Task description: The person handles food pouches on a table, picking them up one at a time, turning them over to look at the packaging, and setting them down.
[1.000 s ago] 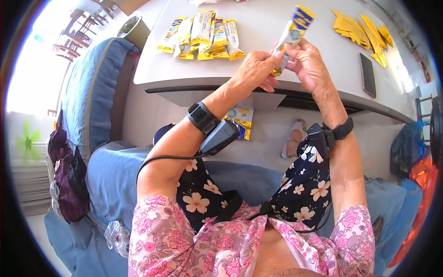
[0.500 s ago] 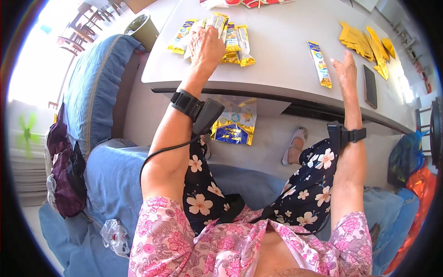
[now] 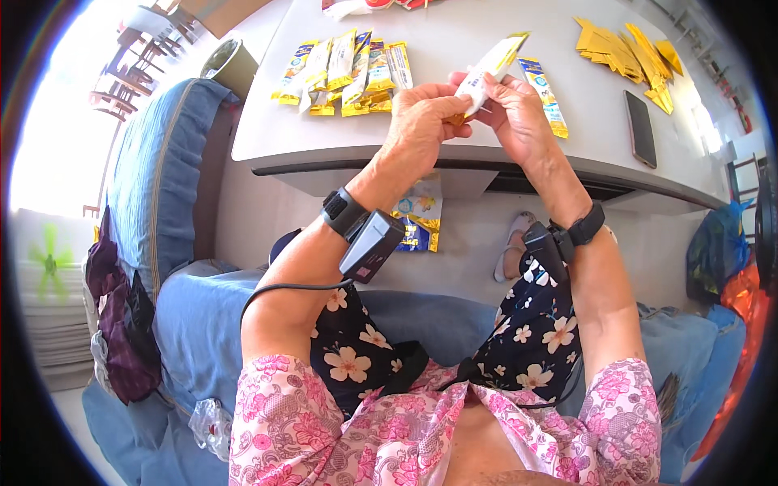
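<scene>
Between my two hands, above the near part of the table, is a slim white stick packet (image 3: 496,61) with yellow ends, tilted up to the right. My left hand (image 3: 423,120) pinches its lower end. The fingers of my right hand (image 3: 519,115) are closed on its middle. Just beyond my right hand lies a single blue, white and yellow stick packet (image 3: 549,104). Left of my hands, a loose pile of similar stick packets (image 3: 342,66) rests on the table (image 3: 271,121).
At the right are a dark phone (image 3: 640,130) and folded gold pieces (image 3: 609,55). A blue and yellow pouch (image 3: 418,233) shows below the table edge. A bin (image 3: 233,66) stands past the blue-covered sofa (image 3: 166,162). A red package (image 3: 381,4) touches the top edge.
My left hand has come from the pile toward the right with a stick packet. My right hand has moved left to meet it, and both now grip that packet.
</scene>
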`<action>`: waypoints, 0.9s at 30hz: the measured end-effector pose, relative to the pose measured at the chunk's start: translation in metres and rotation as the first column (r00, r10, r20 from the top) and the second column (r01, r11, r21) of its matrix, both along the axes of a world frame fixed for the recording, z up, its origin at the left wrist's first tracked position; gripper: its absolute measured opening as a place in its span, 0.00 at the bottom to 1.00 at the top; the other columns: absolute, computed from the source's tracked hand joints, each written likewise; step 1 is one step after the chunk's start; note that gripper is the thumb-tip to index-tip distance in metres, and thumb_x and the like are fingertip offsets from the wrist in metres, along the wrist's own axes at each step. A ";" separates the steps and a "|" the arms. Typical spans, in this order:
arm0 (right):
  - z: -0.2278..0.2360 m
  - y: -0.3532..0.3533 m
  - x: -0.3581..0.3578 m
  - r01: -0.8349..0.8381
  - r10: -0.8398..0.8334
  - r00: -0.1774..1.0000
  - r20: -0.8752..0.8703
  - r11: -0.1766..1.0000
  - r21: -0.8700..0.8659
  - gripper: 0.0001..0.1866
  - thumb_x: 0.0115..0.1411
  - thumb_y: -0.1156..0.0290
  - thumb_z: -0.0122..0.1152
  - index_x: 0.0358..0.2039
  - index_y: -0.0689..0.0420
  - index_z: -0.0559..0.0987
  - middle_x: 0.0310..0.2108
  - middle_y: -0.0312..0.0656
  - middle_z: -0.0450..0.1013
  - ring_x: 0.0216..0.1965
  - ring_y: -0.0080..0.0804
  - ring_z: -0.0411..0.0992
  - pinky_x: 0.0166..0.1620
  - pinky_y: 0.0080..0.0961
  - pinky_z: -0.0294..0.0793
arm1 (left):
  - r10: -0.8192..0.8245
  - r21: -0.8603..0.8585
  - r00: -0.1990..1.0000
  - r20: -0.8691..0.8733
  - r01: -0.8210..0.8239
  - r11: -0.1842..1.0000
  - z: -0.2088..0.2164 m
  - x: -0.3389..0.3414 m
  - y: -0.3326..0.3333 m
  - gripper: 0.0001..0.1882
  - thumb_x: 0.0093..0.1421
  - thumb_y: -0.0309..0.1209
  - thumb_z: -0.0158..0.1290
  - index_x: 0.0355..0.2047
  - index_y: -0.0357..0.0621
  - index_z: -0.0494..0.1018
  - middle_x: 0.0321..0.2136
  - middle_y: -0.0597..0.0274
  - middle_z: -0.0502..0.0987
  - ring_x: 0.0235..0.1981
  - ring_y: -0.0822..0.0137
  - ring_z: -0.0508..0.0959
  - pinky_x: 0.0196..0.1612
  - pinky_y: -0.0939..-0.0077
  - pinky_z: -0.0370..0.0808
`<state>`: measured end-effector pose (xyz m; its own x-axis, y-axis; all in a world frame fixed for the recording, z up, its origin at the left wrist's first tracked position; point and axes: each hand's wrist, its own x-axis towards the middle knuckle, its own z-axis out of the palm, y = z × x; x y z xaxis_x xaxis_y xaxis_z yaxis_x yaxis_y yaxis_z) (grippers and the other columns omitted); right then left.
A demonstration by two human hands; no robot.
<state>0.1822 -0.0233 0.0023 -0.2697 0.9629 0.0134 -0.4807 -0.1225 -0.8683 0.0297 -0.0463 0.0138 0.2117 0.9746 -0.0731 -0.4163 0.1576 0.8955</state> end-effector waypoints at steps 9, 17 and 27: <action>0.016 0.017 0.064 0.445 -0.538 0.596 0.597 0.839 0.312 0.21 0.54 0.58 0.59 0.36 0.66 0.73 0.31 0.45 0.73 0.36 0.32 0.73 0.36 0.27 0.75 | 0.809 0.806 0.000 -0.587 0.090 0.585 0.000 -0.036 0.020 0.15 0.52 0.32 0.51 0.31 0.27 0.70 0.31 0.39 0.71 0.35 0.47 0.72 0.36 0.59 0.70; -0.003 0.035 0.109 0.340 -0.547 -0.063 0.835 0.775 0.533 0.33 0.47 0.51 0.63 0.43 0.68 0.70 0.41 0.59 0.68 0.45 0.47 0.68 0.48 0.38 0.66 | 0.587 0.652 -0.447 -0.675 0.011 0.758 0.004 -0.096 0.052 0.16 0.50 0.33 0.51 0.34 0.29 0.72 0.37 0.39 0.72 0.43 0.45 0.70 0.43 0.54 0.69; -0.025 0.018 0.024 0.109 -0.487 0.496 0.719 0.856 0.505 0.21 0.50 0.64 0.63 0.40 0.65 0.73 0.36 0.51 0.73 0.39 0.36 0.73 0.44 0.27 0.72 | 0.556 0.569 -0.246 -0.794 0.020 0.822 0.003 -0.094 0.056 0.14 0.48 0.32 0.51 0.24 0.29 0.75 0.25 0.36 0.74 0.31 0.44 0.77 0.35 0.55 0.70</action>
